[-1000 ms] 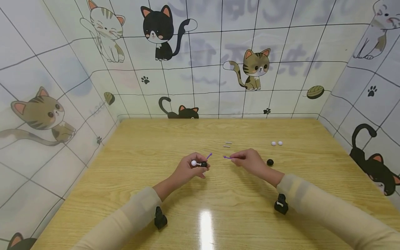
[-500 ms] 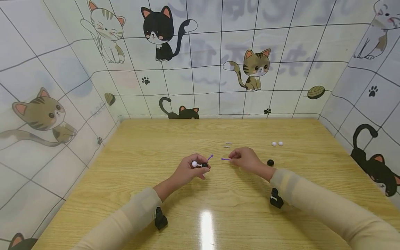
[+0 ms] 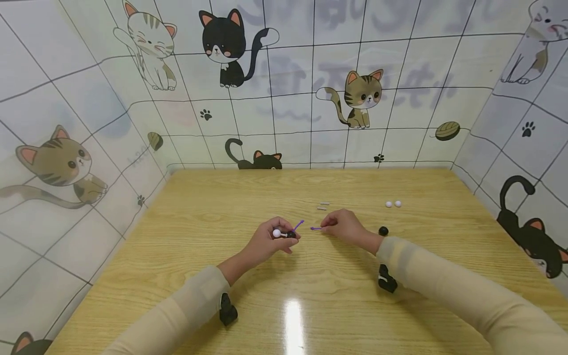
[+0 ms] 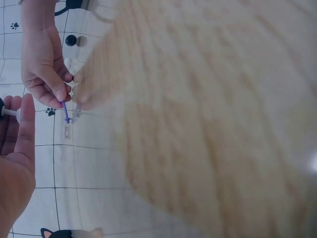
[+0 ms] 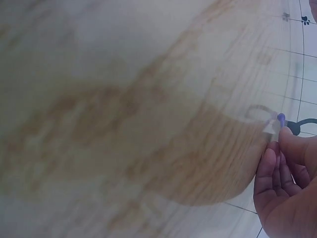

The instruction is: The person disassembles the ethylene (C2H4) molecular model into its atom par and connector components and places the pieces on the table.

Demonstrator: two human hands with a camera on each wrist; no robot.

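Observation:
My left hand holds a black ball between thumb and fingers. Joined to that ball by a short pale rod is a white ball; a purple connector stick rises from its far side. Opposite, my right hand pinches a second purple connector stick by one end, its knobbed free end pointing left. In the left wrist view this stick juts from thumb and fingertips. A small gap separates the two purple sticks. The right wrist view shows only the tip of the held stick.
On the wooden table, a loose black ball lies behind my right wrist. Two white balls sit farther back on the right. A pair of short grey rods lies beyond the hands. Cat-print sheets stand around the table's edges.
My right hand has moved left with its purple stick, bringing it closer to the ball assembly. My left hand has stayed almost still.

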